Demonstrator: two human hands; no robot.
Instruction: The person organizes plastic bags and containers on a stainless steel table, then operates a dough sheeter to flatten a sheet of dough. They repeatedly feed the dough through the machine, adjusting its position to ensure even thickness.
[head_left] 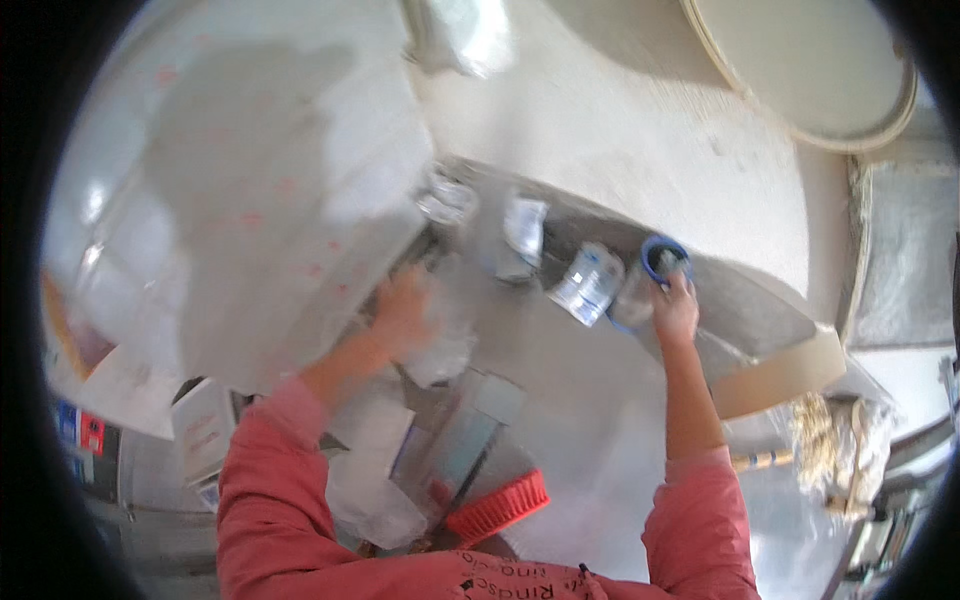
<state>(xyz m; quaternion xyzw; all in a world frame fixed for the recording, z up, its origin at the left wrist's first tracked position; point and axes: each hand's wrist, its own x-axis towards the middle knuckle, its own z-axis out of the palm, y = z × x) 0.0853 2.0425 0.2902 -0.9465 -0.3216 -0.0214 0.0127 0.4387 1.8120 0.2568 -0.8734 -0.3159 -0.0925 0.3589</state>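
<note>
My right hand (677, 308) grips the near side of a blue-rimmed container (648, 245), which looks like a clear jar or cup. Something pale shows inside its mouth, too blurred to name. To the left, my left hand (404, 312) is smeared by motion beside a crumpled clear plastic bag (446, 340); its fingers do not show well enough to say whether it touches the bag. Between my hands lie a white and blue plastic packet (588, 284) and a smaller white packet (524, 230). A crumpled silvery wrapper (447, 200) sits beyond my left hand.
Close to my body are a red ridged lid (500, 507), a clear box (470, 425) and pale plastic bags (375, 500). A large white sheet-like surface (250, 200) rises at the left. A round cream-rimmed lid (815, 65) is at the far right, a pale fibre bundle (812, 440) below.
</note>
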